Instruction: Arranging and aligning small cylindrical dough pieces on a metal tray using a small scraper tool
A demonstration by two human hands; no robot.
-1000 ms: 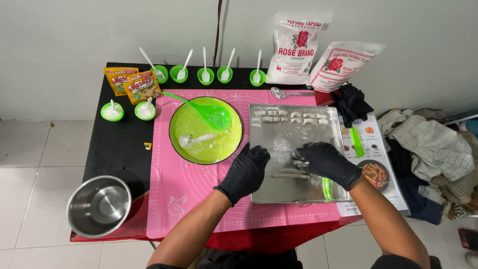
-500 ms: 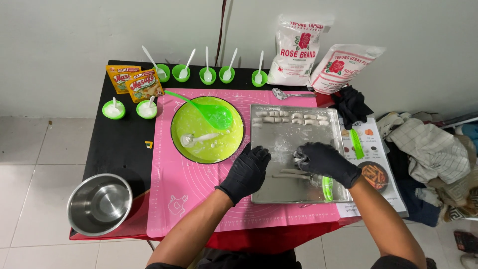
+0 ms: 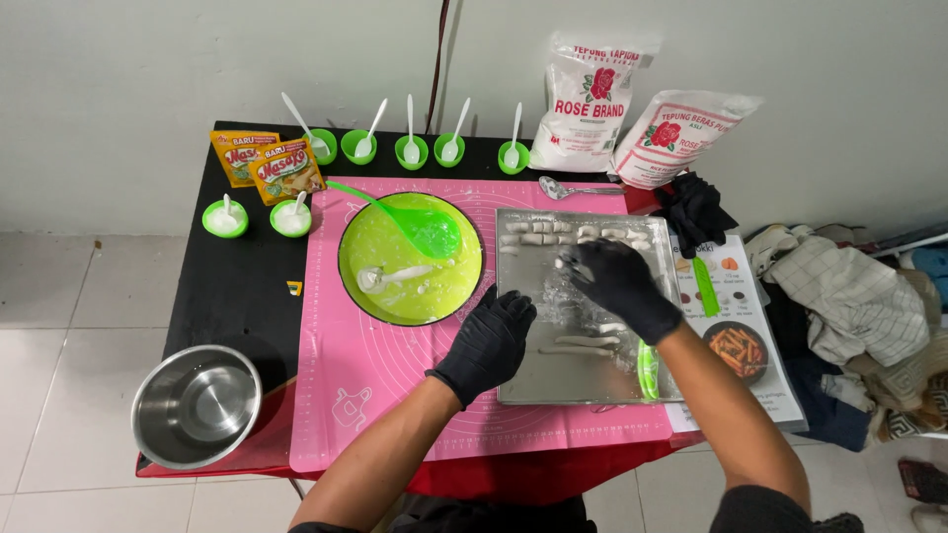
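The black-gloved right hand (image 3: 620,284) reaches up the rectangular metal tray (image 3: 538,390), its fingertips pinching a small white dough piece (image 3: 561,264) just below the row of cut dough pieces (image 3: 553,233) along the far rim. The black-gloved left hand (image 3: 489,340) rests loosely curled and holding nothing on the tray's left edge. Two rolled dough strips (image 3: 583,345) lie on the tray between the hands. Left of the tray sits a round green plate (image 3: 375,247) with a green spatula (image 3: 420,229), all on a pink silicone mat (image 3: 365,380) over a black table (image 3: 232,286). A steel bowl (image 3: 196,405) stands at the near left corner; pale floor tiles and a white wall surround it.
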